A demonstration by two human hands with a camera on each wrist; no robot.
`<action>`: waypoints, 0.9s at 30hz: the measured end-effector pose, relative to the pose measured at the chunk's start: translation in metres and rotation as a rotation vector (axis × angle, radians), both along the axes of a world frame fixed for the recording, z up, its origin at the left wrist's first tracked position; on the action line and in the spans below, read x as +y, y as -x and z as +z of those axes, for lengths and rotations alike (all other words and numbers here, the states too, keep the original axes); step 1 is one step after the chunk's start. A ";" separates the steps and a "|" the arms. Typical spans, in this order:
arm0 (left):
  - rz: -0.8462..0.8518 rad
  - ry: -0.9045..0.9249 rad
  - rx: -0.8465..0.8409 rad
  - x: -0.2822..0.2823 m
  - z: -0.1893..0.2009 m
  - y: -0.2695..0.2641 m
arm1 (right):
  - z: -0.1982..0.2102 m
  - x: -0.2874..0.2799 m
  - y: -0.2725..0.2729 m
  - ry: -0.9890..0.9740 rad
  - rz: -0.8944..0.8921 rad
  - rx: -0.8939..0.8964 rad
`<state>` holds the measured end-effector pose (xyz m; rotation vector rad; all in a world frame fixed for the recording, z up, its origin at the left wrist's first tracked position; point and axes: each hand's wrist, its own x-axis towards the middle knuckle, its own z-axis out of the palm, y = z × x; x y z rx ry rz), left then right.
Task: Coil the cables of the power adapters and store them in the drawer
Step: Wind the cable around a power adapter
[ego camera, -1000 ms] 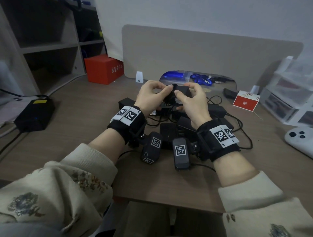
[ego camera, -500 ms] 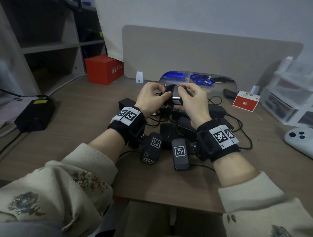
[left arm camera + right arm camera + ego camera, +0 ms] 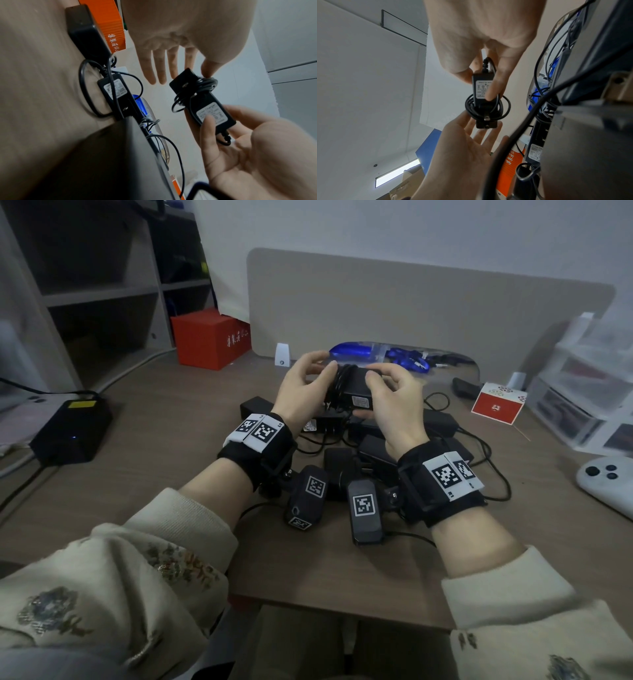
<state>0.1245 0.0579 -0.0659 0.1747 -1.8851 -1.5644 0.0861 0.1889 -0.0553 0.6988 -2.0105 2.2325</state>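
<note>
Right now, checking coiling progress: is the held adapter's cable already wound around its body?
Yes, the cable loops around the adapter pinched in the right hand.

Power adapter (image 3: 356, 392): matt black plastic, glossy paper label (image 3: 212, 115). Cable (image 3: 488, 108): smooth black rubbery sheath, slight sheen. Plug prongs (image 3: 486, 118): bare metal. Desk (image 3: 164, 460): matt wood-grain laminate. Red box (image 3: 210, 337): smooth cardboard. Sleeves (image 3: 178, 546): cream knit cloth, embroidered. Wrist straps (image 3: 255, 453): black fabric.
</note>
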 end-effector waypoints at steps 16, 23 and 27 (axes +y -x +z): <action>-0.002 -0.163 0.108 -0.003 -0.003 0.001 | 0.000 0.000 -0.002 -0.086 0.085 -0.021; -0.011 -0.102 0.107 -0.002 0.000 0.001 | 0.001 0.001 -0.003 -0.106 0.146 -0.048; 0.002 -0.084 0.101 -0.003 0.000 0.003 | 0.002 0.002 -0.002 -0.099 0.155 -0.047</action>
